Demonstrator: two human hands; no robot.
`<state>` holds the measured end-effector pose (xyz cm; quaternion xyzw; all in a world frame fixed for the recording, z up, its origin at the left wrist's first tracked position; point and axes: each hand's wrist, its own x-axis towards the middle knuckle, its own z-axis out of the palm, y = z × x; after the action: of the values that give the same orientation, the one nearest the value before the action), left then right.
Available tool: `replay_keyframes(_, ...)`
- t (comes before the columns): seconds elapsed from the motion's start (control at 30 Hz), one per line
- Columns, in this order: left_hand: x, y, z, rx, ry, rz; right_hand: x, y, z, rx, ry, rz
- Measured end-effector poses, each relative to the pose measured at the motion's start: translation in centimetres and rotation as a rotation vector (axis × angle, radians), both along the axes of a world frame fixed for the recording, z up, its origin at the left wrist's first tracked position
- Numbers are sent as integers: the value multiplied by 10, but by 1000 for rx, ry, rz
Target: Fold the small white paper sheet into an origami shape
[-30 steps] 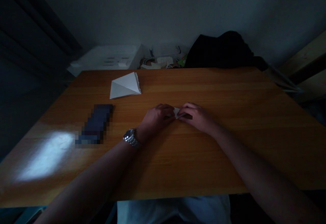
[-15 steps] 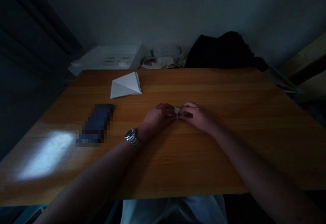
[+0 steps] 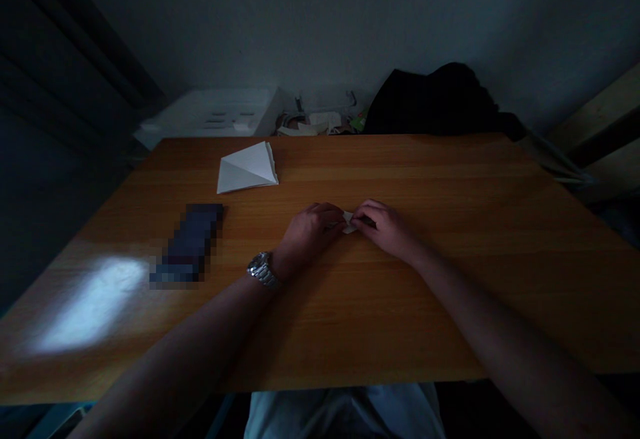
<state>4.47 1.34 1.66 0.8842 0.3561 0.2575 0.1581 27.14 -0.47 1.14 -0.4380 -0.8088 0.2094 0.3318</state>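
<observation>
A small piece of white folded paper (image 3: 349,222) lies between my hands near the middle of the wooden table (image 3: 320,332). My left hand (image 3: 313,229), with a silver watch (image 3: 262,269) on its wrist, pinches the paper from the left. From the other side my right hand (image 3: 383,224) grips its right edge between thumb and fingertips. Most of the paper is covered by the fingers, so its full shape is hidden.
A larger folded white paper (image 3: 249,167) lies toward the back left. Nearer, at the left, is a dark blurred-out flat object (image 3: 190,242). Behind the table stand a white plastic bin (image 3: 225,109) and a black cloth-like heap (image 3: 435,102).
My right fingers have closed together over the paper's right edge, and slightly more of its near side shows. My left hand has barely moved.
</observation>
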Motion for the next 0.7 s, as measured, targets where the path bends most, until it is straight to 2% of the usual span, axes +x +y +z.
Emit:
replay_keyframes(0.17, 2, -1, 0, -8, -21, 28, -2, 0, 0, 7, -17, -26)
replay_keyframes(0.37, -1, 0, 0, 1, -22, -24, -2, 0, -1, 11, -26, -23)
replay_keyframes(0.7, 1, -2, 0, -27, -42, 20, -1, -2, 0, 9, -36, 15)
